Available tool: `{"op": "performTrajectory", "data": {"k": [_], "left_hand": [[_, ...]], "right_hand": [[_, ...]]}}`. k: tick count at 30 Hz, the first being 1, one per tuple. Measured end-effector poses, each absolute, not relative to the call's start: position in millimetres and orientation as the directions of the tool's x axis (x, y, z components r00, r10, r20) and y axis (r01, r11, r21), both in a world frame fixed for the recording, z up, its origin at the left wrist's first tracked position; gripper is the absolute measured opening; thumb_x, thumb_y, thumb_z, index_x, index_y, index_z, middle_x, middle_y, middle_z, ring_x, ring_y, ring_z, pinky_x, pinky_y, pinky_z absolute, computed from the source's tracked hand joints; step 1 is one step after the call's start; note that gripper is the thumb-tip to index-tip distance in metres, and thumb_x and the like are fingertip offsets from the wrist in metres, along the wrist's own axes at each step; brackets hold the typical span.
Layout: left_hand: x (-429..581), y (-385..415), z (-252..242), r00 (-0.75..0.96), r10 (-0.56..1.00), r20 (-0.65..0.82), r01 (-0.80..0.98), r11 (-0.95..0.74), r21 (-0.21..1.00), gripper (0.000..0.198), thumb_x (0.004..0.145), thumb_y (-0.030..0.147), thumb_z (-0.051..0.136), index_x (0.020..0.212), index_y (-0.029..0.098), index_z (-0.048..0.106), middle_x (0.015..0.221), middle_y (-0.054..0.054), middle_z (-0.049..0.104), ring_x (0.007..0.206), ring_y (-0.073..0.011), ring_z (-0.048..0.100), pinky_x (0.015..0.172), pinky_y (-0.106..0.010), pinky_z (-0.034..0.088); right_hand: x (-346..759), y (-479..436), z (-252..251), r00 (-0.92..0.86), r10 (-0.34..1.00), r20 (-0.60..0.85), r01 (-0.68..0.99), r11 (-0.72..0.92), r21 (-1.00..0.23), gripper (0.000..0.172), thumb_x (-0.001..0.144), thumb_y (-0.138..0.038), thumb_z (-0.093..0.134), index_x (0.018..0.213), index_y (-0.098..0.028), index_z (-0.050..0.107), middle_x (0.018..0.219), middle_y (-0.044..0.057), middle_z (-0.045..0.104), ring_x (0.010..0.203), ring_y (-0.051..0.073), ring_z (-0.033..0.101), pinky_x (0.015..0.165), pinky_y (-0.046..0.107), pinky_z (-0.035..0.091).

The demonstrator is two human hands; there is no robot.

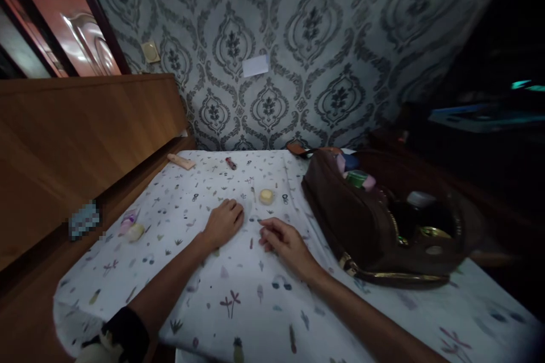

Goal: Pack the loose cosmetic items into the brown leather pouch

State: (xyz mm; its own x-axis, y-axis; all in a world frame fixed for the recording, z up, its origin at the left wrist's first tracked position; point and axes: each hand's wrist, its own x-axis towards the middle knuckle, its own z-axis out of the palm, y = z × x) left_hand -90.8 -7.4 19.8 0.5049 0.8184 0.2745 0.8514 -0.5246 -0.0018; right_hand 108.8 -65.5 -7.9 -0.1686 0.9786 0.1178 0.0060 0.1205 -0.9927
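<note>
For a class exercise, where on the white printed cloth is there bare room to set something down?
Free patches of white printed cloth: the near middle, between both forearms; farther back, between the left hand and the slim beige tube. Crowded: the right, under the open brown bag; tighter by the round yellow container, near the right hand.

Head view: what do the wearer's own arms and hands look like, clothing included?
The left hand and right hand are ungloved, with no rings discernible. A black sleeve edge with an indistinct cream-coloured patch beside it shows on the left arm. The right arm shows no sleeve within the frame.
</note>
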Motion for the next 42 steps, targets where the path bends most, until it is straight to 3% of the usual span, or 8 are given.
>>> {"op": "performTrajectory", "data": {"k": [5, 8, 12, 17, 24, 30, 36, 42], "left_hand": [[-54, -14, 15, 0.647, 0.71, 0.278, 0.712, -0.693, 0.112, 0.019, 0.1, 0.026, 0.043, 0.099, 0.02, 0.061, 0.102, -0.007, 0.064, 0.099, -0.0227, 0.057, 0.082, -0.034, 0.049], [-38, -13, 13, 0.6, 0.719, 0.349, 0.635, -0.694, 0.338, 0.027, 0.103, 0.03, 0.035, 0.103, 0.019, 0.06, 0.104, -0.007, 0.065, 0.099, -0.0213, 0.058, 0.089, -0.035, 0.049], [-32, -9, 9, 0.423, 0.827, 0.371, 0.363, -0.53, 0.767, 0.036, 0.103, 0.046, 0.035, 0.103, 0.02, 0.06, 0.095, -0.004, 0.065, 0.091, -0.0185, 0.06, 0.086, -0.033, 0.048], [-38, -3, 1, 0.357, 0.905, 0.232, 0.059, -0.27, 0.961, 0.058, 0.093, 0.07, 0.042, 0.1, 0.017, 0.063, 0.088, -0.005, 0.062, 0.077, -0.0163, 0.058, 0.059, -0.025, 0.046], [-39, -2, -1, 0.428, 0.884, 0.187, -0.029, -0.193, 0.981, 0.056, 0.092, 0.068, 0.049, 0.108, 0.016, 0.063, 0.094, -0.007, 0.064, 0.083, -0.0169, 0.061, 0.06, -0.023, 0.047], [-38, -7, 5, 0.451, 0.865, 0.219, 0.095, -0.291, 0.952, 0.052, 0.096, 0.063, 0.044, 0.112, 0.017, 0.063, 0.103, -0.007, 0.068, 0.099, -0.0209, 0.063, 0.083, -0.031, 0.051], [-31, -25, 10, 0.507, 0.802, 0.316, 0.208, -0.469, 0.858, 0.046, 0.1, 0.05, 0.044, 0.131, 0.017, 0.052, 0.126, -0.011, 0.06, 0.122, -0.0234, 0.056, 0.11, -0.039, 0.041], [-30, -36, 13, 0.437, 0.792, 0.427, 0.414, -0.599, 0.686, 0.04, 0.097, 0.045, 0.049, 0.128, 0.019, 0.047, 0.121, -0.011, 0.061, 0.112, -0.024, 0.059, 0.099, -0.038, 0.047]], "right_hand": [[111, -70, -12, -0.112, 0.947, 0.302, 0.196, 0.319, -0.927, 0.031, 0.087, -0.034, 0.055, 0.114, -0.019, 0.061, 0.103, 0.009, 0.069, 0.078, 0.018, 0.066, 0.065, 0.032, 0.056], [117, -68, -14, -0.066, 0.928, 0.368, 0.274, 0.371, -0.887, 0.041, 0.089, -0.03, 0.052, 0.129, -0.021, 0.055, 0.113, 0.011, 0.067, 0.09, 0.02, 0.066, 0.072, 0.033, 0.057], [122, -63, -14, -0.045, 0.942, 0.333, 0.363, 0.326, -0.873, 0.051, 0.082, -0.021, 0.057, 0.133, -0.02, 0.053, 0.105, 0.007, 0.068, 0.085, 0.018, 0.066, 0.079, 0.035, 0.055], [124, -61, -9, -0.038, 0.958, 0.285, 0.461, 0.27, -0.845, 0.043, 0.075, -0.018, 0.068, 0.118, -0.017, 0.065, 0.099, 0.006, 0.068, 0.078, 0.018, 0.063, 0.075, 0.034, 0.052], [128, -65, -2, -0.035, 0.962, 0.27, 0.489, 0.252, -0.835, 0.038, 0.075, -0.025, 0.073, 0.112, -0.019, 0.069, 0.095, 0.005, 0.068, 0.083, 0.02, 0.061, 0.078, 0.033, 0.048], [127, -64, 1, -0.002, 0.981, 0.194, 0.383, 0.18, -0.906, 0.031, 0.076, -0.034, 0.072, 0.103, -0.019, 0.067, 0.08, 0.0, 0.065, 0.071, 0.016, 0.056, 0.067, 0.029, 0.044], [121, -63, 6, 0.011, 1.0, -0.015, -0.281, -0.011, -0.96, 0.042, 0.063, -0.042, 0.084, 0.091, -0.018, 0.063, 0.076, -0.002, 0.064, 0.063, 0.012, 0.058, 0.062, 0.027, 0.048], [120, -65, 12, -0.144, 0.984, -0.106, -0.593, -0.172, -0.787, 0.048, 0.06, -0.052, 0.089, 0.082, -0.016, 0.066, 0.075, -0.002, 0.066, 0.069, 0.011, 0.064, 0.068, 0.024, 0.053]]}}
